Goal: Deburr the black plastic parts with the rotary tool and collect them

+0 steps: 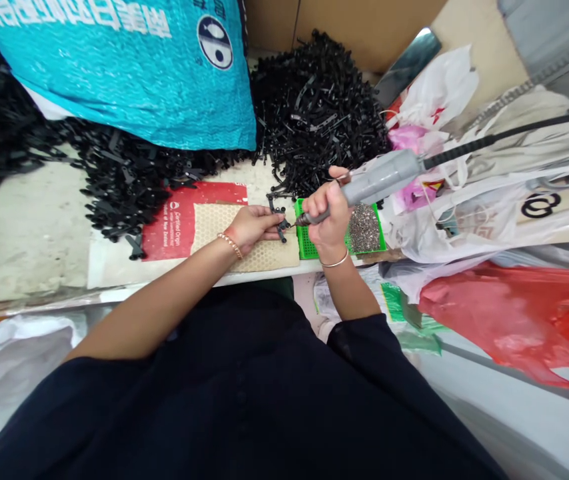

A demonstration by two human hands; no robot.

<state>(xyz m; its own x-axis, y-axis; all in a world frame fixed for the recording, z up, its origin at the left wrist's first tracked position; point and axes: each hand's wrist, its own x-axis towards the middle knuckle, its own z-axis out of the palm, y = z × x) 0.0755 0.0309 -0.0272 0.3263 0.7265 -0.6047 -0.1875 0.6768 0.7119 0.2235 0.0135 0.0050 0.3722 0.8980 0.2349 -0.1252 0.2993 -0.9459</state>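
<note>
**Black part (pixel 282 229) pinched, grey driver (pixel 384 177) gripped**

The black part is held between thumb and fingers of the left hand (pixel 250 228), above a textured mat (pixel 217 230). The driver is enclosed by the right hand (pixel 332 213), its tip angled just beside the part; contact cannot be told. Both forearms (pixel 164 300) are extended over the bench's (pixel 29 233) front edge. Room is bounded by a black heap (pixel 319 113) behind and a green tray (pixel 308 248) under the right hand; more is offered at far left.
</note>
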